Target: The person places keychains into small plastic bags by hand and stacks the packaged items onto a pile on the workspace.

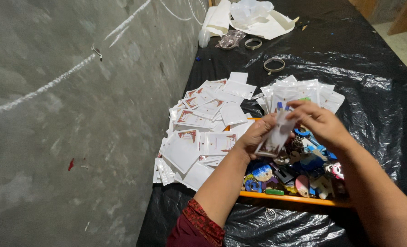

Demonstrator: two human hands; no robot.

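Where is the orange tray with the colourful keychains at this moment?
In the head view, the orange tray sits lower right on the black plastic sheet, under both hands, right of the white packets.

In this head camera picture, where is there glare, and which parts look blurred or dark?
Head view: bright glare streaks lie on the crinkled black plastic sheet at the right. The left hand, the right hand and the small white packet between them are slightly motion-blurred. The pile of white packets is sharper. The near bottom edge is dark, and the grey wall is evenly lit.
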